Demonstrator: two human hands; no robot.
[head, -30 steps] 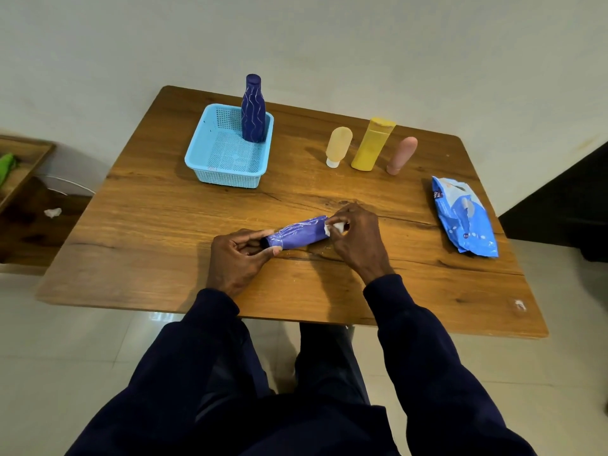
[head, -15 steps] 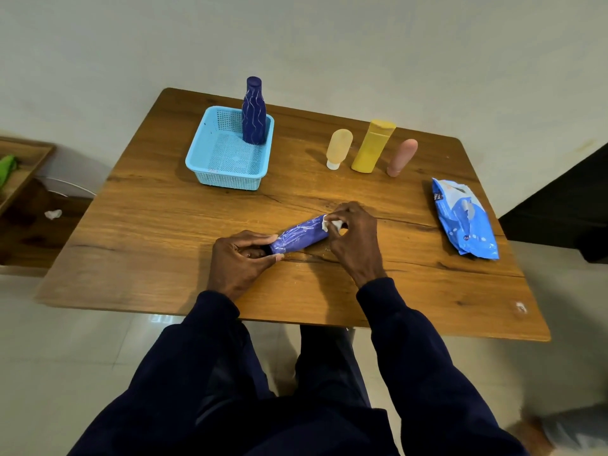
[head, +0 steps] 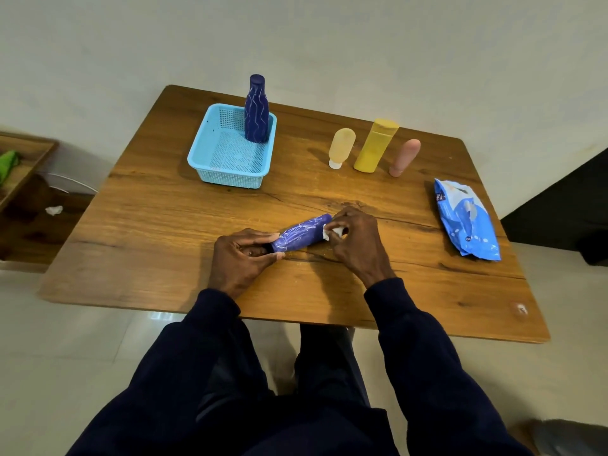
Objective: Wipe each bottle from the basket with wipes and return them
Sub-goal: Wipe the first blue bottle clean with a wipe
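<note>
A purple bottle (head: pixel 301 233) lies on its side on the wooden table (head: pixel 164 232), close to the front edge. My left hand (head: pixel 241 256) grips its neck end. My right hand (head: pixel 357 243) pinches a small white wipe (head: pixel 327 232) against the bottle's base end. A dark blue bottle (head: pixel 256 113) stands upright in the far right corner of the light blue basket (head: pixel 227 174). Standing in a row right of the basket are a pale orange bottle (head: pixel 342 147), a yellow bottle (head: pixel 375 144) and a pink bottle (head: pixel 404 157).
A blue pack of wipes (head: pixel 465 220) lies near the table's right edge. A low wooden shelf (head: pixel 23 166) with a green item stands on the floor to the left. White wall runs behind the table.
My left hand has slid a little along the bottle's neck and turned the bottle slightly. My right hand keeps the wipe at the base end, shifted slightly.
</note>
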